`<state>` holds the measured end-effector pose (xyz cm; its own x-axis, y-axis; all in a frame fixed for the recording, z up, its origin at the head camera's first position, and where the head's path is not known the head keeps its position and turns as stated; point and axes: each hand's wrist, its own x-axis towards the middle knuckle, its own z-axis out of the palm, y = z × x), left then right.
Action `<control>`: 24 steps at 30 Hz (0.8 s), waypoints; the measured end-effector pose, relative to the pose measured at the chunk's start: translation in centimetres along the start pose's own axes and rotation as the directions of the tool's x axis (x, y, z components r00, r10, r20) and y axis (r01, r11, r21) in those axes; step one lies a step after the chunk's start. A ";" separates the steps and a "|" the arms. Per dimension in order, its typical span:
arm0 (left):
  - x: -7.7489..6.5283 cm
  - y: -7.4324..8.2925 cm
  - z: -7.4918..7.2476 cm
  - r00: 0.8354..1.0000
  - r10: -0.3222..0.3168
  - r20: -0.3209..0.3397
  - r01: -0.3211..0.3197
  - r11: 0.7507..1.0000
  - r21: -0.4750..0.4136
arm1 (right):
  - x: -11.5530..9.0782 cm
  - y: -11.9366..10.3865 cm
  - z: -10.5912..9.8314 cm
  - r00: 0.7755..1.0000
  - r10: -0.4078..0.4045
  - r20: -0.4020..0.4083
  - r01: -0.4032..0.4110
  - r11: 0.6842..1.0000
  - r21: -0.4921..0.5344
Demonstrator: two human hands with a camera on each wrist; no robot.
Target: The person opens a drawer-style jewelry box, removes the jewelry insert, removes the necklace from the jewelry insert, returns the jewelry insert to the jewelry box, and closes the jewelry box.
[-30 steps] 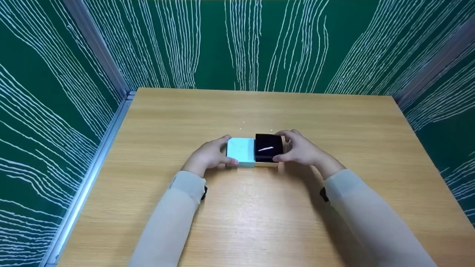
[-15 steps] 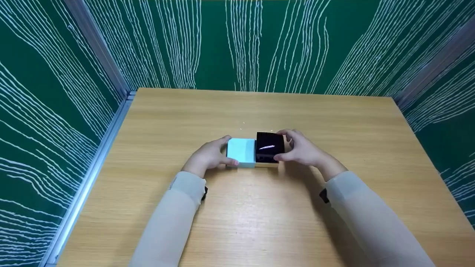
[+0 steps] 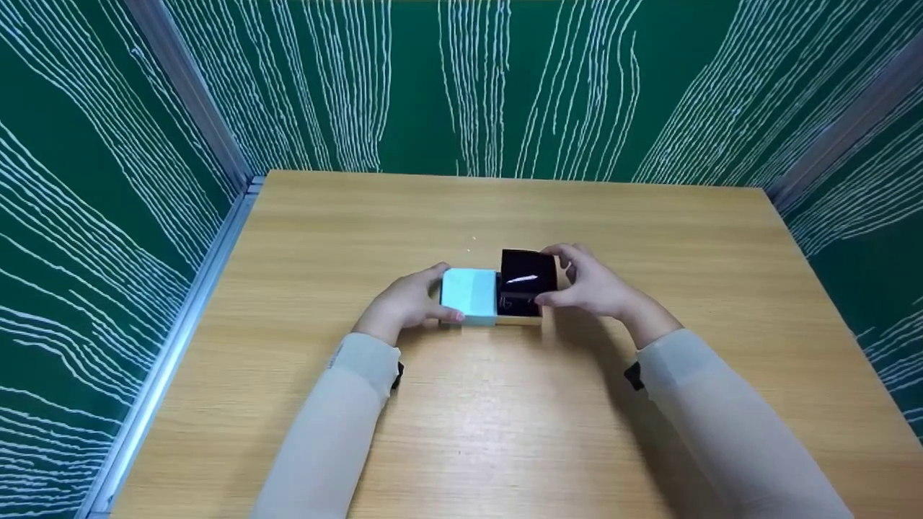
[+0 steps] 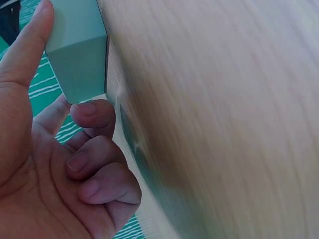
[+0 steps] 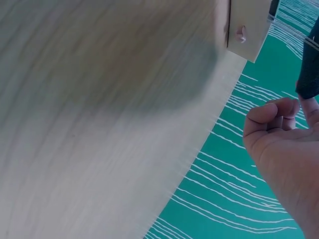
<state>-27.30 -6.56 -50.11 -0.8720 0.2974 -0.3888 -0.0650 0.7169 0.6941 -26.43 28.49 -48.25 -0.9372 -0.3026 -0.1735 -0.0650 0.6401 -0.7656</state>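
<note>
A small turquoise box (image 3: 469, 292) sits on the table, its left end gripped between the thumb and forefinger of my left hand (image 3: 411, 299). In the left wrist view its corner (image 4: 79, 64) shows beside the thumb, with the other fingers curled below. From the box's right end sticks out a tan tray (image 3: 520, 321). Above this tray my right hand (image 3: 595, 288) pinches a glossy black piece (image 3: 530, 270) by its right side, tilted with its far edge raised. In the right wrist view, a thin cord (image 5: 294, 32) runs between the tan tray side and the black piece.
A wooden table (image 3: 461, 432) lies under both hands. A few tiny pale specks (image 3: 472, 241) dot it behind the box. Green walls (image 3: 411, 86) with white lines stand at the back and sides, with a metal rail (image 3: 180, 317) along the left.
My right hand has raised the black piece and shifted slightly right and away, showing more of its near side. The left hand and the turquoise box have stayed put.
</note>
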 end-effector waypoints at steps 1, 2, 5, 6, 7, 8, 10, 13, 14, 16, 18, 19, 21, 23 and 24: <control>0.0 0.0 0.0 1.000 0.001 0.000 -0.001 1.000 0.000 | 0.0 -0.1 -0.1 1.000 -0.001 -0.002 0.001 1.000 -0.001; 0.0 0.0 0.0 1.000 0.001 0.001 -0.001 1.000 -0.002 | -0.1 -0.1 -0.1 1.000 0.001 -0.004 -0.001 1.000 -0.001; 0.0 0.0 -0.1 1.000 0.003 0.004 -0.003 1.000 -0.003 | -0.2 -0.2 -0.3 1.000 0.001 -0.005 -0.001 1.000 -0.003; 0.0 0.0 -0.1 1.000 0.002 0.004 -0.002 1.000 -0.004 | -0.2 -0.3 -0.4 1.000 0.002 -0.006 -0.002 1.000 -0.005; 0.0 0.0 -0.1 1.000 0.001 0.004 -0.001 1.000 -0.005 | -0.3 -0.3 -0.4 1.000 0.000 -0.007 0.000 1.000 -0.007; 0.0 0.0 -0.1 1.000 0.002 0.005 -0.002 1.000 -0.007 | -0.3 -0.3 -0.4 1.000 -0.009 -0.010 0.009 1.000 0.001; -0.1 0.1 -0.1 1.000 0.003 0.008 -0.003 1.000 -0.008 | -0.3 -0.4 -0.6 0.999 -0.028 -0.017 0.028 1.000 0.010; -0.1 0.2 -0.2 1.000 0.006 0.012 -0.006 1.000 -0.011 | -0.4 -0.6 -0.7 0.998 -0.050 -0.027 0.051 0.999 0.020; -0.1 0.2 -0.2 1.000 0.008 0.012 -0.008 1.000 -0.011 | -0.5 -0.7 -0.8 0.998 -0.055 -0.029 0.056 0.998 0.022; -0.1 0.2 -0.2 1.000 0.010 0.010 -0.010 1.000 -0.013 | -0.6 -0.9 -0.9 0.998 -0.051 -0.029 0.052 0.999 0.015; -0.1 0.2 -0.1 1.000 0.010 0.006 -0.009 1.000 -0.016 | -0.7 -1.1 -1.0 0.998 -0.050 -0.028 0.050 0.999 0.016; -0.1 0.1 -0.1 1.000 0.009 0.005 -0.009 1.000 -0.017 | -0.8 -1.2 -1.0 0.998 -0.048 -0.027 0.048 0.999 0.016; -0.1 0.1 0.0 1.000 0.007 0.003 -0.007 1.000 -0.020 | -0.9 -1.3 -1.1 0.998 -0.048 -0.027 0.049 0.999 0.019; -0.2 0.0 0.1 1.000 0.003 0.003 -0.003 1.000 -0.024 | -1.1 -1.5 -1.2 0.998 -0.053 -0.027 0.054 0.998 0.021; -0.2 0.0 0.2 1.000 0.004 0.001 -0.004 1.000 -0.023 | -1.2 -1.6 -1.2 0.998 -0.058 -0.028 0.058 0.998 0.018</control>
<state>-26.99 -6.55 -50.14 -0.8715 0.3015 -0.3867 -0.0722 0.7010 0.7094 -25.62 28.66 -46.03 -0.9410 -0.3195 -0.1119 -0.1131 0.6083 -0.7856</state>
